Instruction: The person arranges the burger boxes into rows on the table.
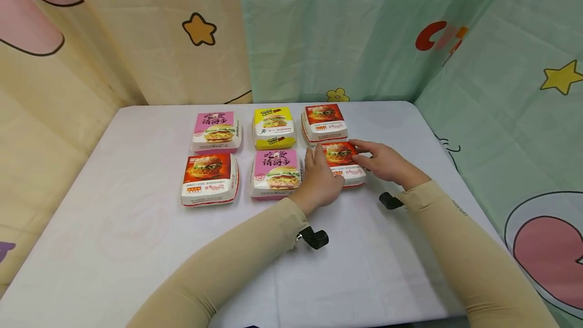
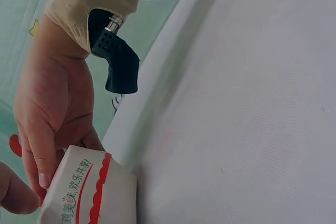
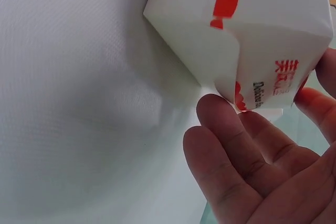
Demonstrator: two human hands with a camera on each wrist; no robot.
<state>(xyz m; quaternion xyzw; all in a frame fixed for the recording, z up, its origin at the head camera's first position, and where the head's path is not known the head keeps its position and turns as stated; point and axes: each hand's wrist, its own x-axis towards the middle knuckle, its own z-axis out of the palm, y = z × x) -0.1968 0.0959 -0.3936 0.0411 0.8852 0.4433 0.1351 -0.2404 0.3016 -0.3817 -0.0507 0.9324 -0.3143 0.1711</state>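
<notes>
A red-and-white burger box lies at the front right of two rows of boxes, between my two hands. My left hand is at its left side, fingers extended toward the back and thumb near the front. At the right side is my right hand, its fingertips at the box's right edge. The right wrist view shows loosely bent fingers beside the box's white side. In the left wrist view the box shows a red scalloped stripe, with the right hand beyond it.
Behind it sits another red burger box. A yellow box and a pink box continue the back row. Along the front are a pink box and a red box. Printed curtains surround the white table.
</notes>
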